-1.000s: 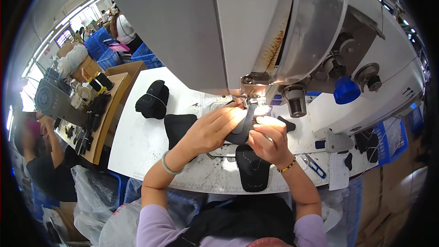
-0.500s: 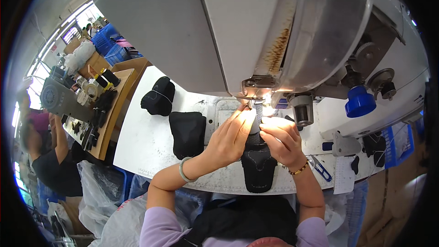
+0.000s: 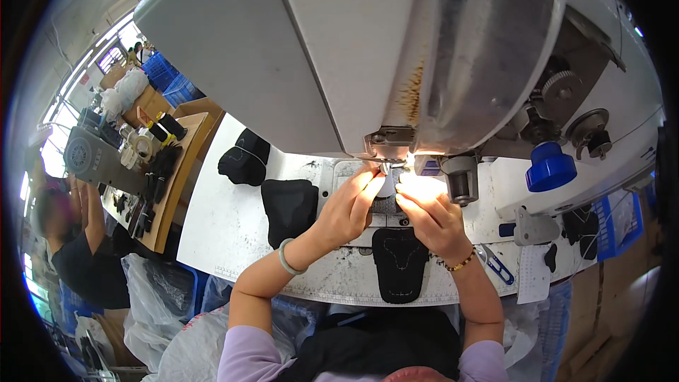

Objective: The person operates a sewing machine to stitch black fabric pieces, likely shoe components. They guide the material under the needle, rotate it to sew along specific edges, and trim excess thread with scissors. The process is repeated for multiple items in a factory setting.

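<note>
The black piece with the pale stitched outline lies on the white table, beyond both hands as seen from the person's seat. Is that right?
Not beyond, but on the near side: the head view shows that black piece closer to the near edge of the white table than the left hand and right hand are. The rest holds.

Bright windows (image 3: 54, 154) at left, row of ceiling lights (image 3: 94, 51), wooden side bench (image 3: 192, 126), blue crates (image 3: 161, 71) beyond

The head fisheye looks down past a close sewing machine (image 3: 339, 49) onto the worktop (image 3: 219, 230), the view's rim seemingly blurred.
</note>
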`<state>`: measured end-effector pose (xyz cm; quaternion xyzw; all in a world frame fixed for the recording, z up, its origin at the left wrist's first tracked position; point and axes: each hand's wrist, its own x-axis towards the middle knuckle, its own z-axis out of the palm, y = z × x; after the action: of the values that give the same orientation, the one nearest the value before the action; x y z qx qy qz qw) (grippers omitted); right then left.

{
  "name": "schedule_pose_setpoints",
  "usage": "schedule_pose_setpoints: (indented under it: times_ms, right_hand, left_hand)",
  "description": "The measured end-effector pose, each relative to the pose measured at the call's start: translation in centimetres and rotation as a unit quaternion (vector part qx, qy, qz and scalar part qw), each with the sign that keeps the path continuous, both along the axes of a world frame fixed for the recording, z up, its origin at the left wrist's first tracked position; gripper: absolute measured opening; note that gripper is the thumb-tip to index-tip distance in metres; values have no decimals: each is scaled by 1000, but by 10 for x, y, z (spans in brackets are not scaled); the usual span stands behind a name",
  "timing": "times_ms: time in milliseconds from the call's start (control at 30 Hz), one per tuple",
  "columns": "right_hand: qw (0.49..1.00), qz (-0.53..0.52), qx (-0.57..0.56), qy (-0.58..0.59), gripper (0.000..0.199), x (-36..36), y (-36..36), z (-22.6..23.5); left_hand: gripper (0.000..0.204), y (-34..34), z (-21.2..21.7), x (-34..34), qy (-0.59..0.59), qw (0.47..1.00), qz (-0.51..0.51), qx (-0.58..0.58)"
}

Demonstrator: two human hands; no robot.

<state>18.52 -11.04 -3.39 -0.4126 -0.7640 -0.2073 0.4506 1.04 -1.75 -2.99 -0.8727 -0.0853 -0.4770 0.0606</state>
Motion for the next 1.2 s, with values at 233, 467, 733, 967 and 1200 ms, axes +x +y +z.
schedule_pose_setpoints:
  times_ms: [233,467,733,967,1200]
  right_hand:
    - [997,-12,-66,41,25,0,3,-5]
    - [997,-72,-16,29,25,-7,7,-3]
    - [995,-88,-23,50,25,-7,7,-8]
    - [994,-94,7,57,24,-8,11,-11]
    - [993,-82,-7,86,15,-12,14,-5]
  left_hand:
    - [40,11,-3,3,-29,998,-32,-40]
    - [39,22,0,4,-89,985,-94,-117]
    - [40,30,21,-7,-17,994,-89,-58]
    - [30,8,39,-12,54,998,-24,-33]
    - [15,63,34,-21,43,945,62,-318]
